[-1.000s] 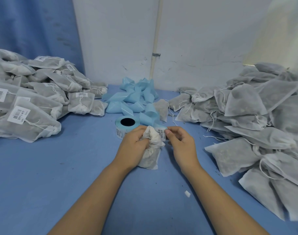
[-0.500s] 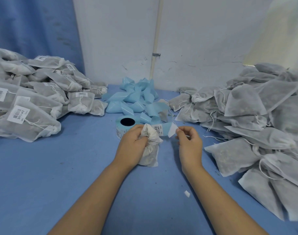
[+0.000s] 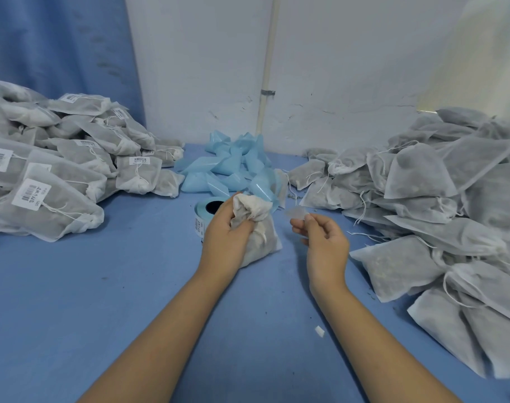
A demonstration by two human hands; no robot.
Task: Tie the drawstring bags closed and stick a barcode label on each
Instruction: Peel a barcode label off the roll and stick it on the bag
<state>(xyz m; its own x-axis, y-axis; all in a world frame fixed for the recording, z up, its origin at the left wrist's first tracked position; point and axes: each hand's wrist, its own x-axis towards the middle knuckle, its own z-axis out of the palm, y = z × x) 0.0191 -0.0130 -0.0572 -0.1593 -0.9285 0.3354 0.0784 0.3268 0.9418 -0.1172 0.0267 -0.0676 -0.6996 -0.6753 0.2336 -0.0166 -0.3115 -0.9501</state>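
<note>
While the left hand (image 3: 223, 237) grips the gathered neck of a filled white drawstring bag (image 3: 259, 239) near the middle of the blue table (image 3: 131, 286), just in front of the label roll (image 3: 203, 213), the right hand (image 3: 323, 242) pinches a small, blurred pale label (image 3: 296, 212) between thumb and fingertip, just beside the bag but apart from it. Labelled bags (image 3: 59, 175) are heaped along the table's left edge and unlabelled bags (image 3: 436, 199) along its right edge. The sticky label could curl onto the fingers or fold on itself, or land creased on the bunched neck instead of the flatter body, leaving the barcode hard to scan.
</note>
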